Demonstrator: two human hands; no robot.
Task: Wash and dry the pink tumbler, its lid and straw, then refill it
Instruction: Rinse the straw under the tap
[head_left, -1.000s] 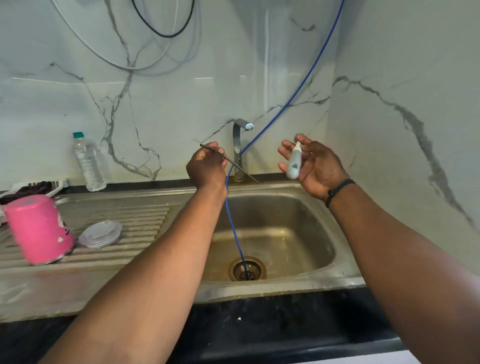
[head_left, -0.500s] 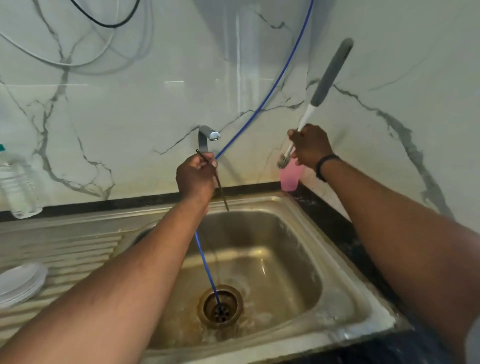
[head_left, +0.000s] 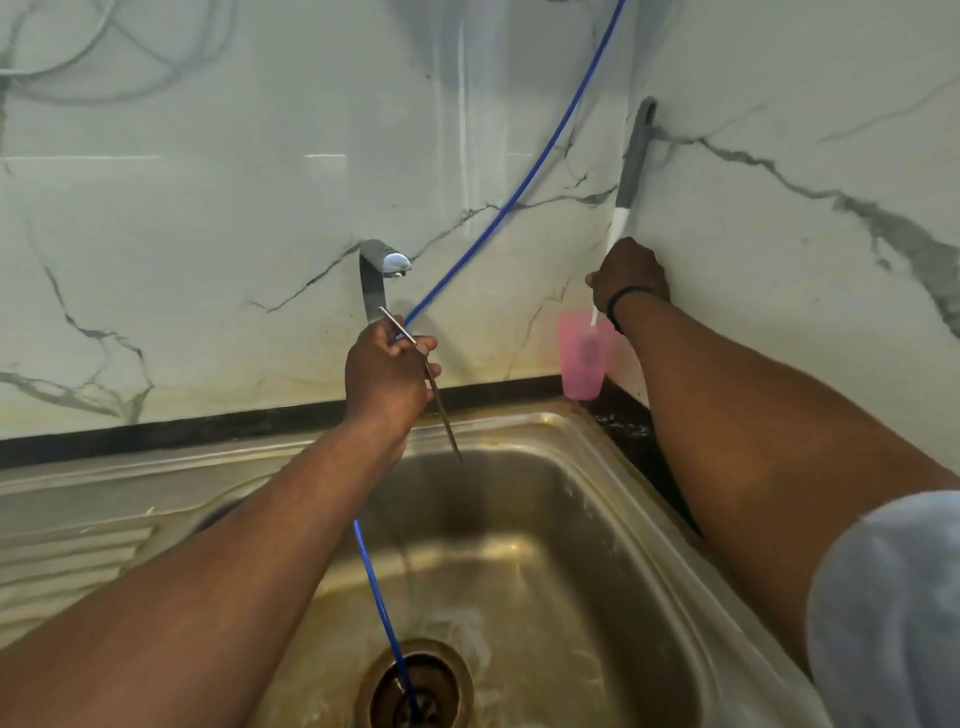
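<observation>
Left hand (head_left: 387, 376) at centre, fingers pinched on straw (head_left: 423, 371); right hand (head_left: 628, 275), upper right, fingers closed around brush (head_left: 631, 171) in pink cup (head_left: 584, 358).

Brush (head_left: 632, 166) in cup (head_left: 584, 358), right of tap (head_left: 375, 283); hose (head_left: 387, 613) into drain (head_left: 415, 686).

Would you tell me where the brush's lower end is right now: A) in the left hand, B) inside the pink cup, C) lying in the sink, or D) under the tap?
B: the right hand grips the brush, whose lower end dips into the pink cup.
</observation>
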